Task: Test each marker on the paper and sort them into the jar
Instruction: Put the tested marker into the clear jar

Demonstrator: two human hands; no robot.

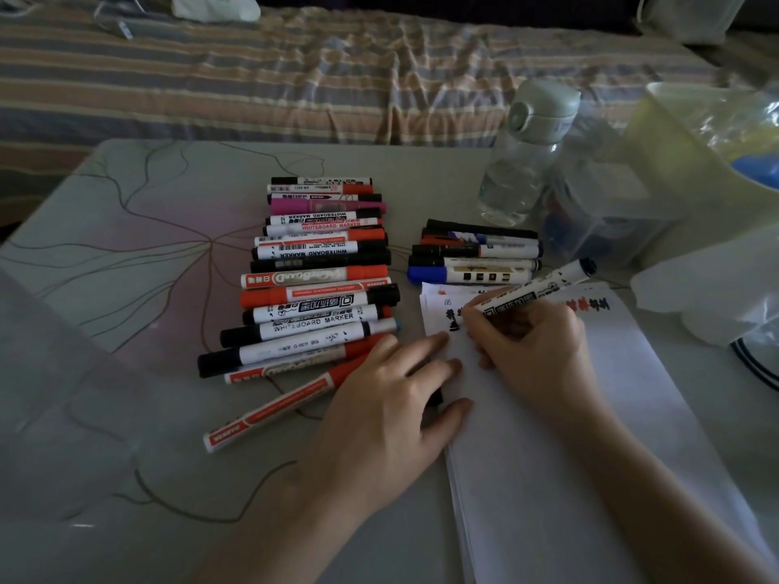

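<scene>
My right hand (535,351) grips a white marker with a black end (543,288), its tip down on the white paper stack (569,436) near black scribbles at the top left. Red marks run along the paper's top right. My left hand (392,406) rests flat on the paper's left edge with fingers spread; a small black object shows under its palm. A long row of several markers (320,280) lies left of the paper, and a smaller group (476,255) lies just behind it. One red-and-white marker (274,408) lies apart, near my left hand. A clear jar (598,212) behind the paper holds some markers.
A clear water bottle (522,162) with a pale lid stands left of the jar. Plastic bags and a pale box (695,170) crowd the table's right side. A striped bed cover (295,78) lies beyond the table's far edge.
</scene>
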